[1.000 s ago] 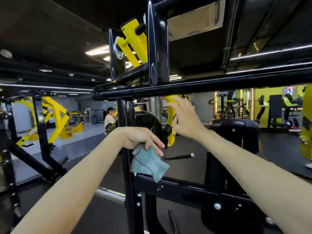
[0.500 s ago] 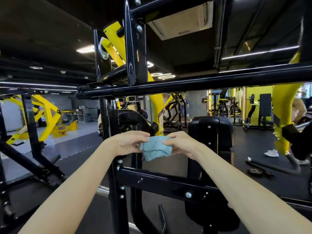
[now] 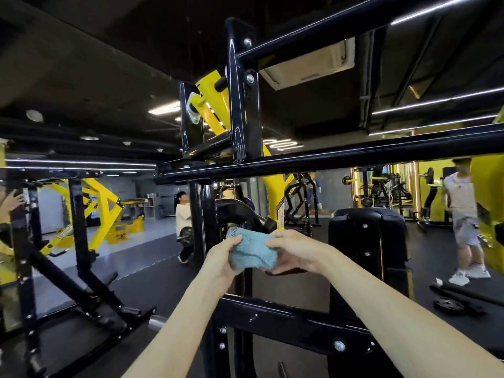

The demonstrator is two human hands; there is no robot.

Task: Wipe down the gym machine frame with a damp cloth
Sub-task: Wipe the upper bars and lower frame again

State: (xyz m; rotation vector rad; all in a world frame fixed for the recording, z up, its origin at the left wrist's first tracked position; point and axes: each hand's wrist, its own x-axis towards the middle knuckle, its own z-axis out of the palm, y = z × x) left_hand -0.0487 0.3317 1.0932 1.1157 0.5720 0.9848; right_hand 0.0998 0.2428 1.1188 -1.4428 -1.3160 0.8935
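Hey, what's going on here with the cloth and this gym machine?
A person faces a black gym machine frame, holding a blue cloth in front of it. The left hand grips the cloth's left side and the right hand its right side, as if refolding it. The cloth is up between the upper crossbar and the lower crossbar, wiping neither.

left hand (image 3: 222, 256), right hand (image 3: 296, 252) grip cloth (image 3: 252, 251) | before black frame (image 3: 300, 156)
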